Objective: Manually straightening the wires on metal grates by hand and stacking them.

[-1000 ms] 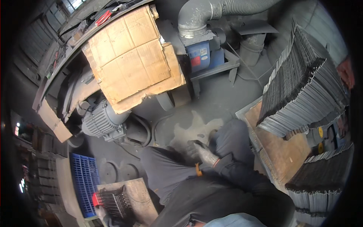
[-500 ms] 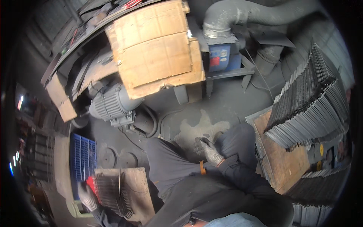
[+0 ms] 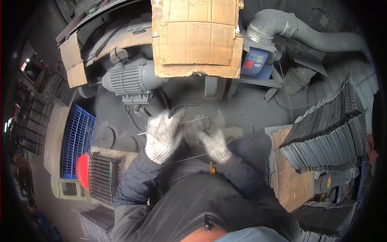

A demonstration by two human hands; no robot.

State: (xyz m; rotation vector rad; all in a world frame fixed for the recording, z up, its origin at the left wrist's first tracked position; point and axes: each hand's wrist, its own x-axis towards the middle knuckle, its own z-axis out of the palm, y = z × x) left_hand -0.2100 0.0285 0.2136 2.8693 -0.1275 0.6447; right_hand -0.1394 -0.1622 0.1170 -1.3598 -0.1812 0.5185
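Both hands wear pale knitted work gloves and are in front of me over my lap. My left hand (image 3: 162, 137) is closed on a thin metal wire piece (image 3: 195, 120), whose straight ends stick out on either side of the glove. Facing it, my right hand (image 3: 214, 144) has its dark, smeared fingertips at the same piece. A second thin line runs lower, between the wrists; whether it is part of the same piece I cannot make out. To my left, a stack of dark wire racks (image 3: 104, 177) stands on a board beside a red rounded object (image 3: 82, 171).
A grey motor (image 3: 125, 78) and a cardboard-covered machine (image 3: 197, 40) stand ahead. At the right, a tall stack of thin metal pieces (image 3: 326, 129) rests on a wooden board (image 3: 288, 185). A blue plastic crate (image 3: 78, 141) is at the left; a grey duct (image 3: 314, 38) runs far right.
My left hand has come from the rack stack at the left to the middle, with a wire piece. My right hand has turned toward it. The view has shifted too.
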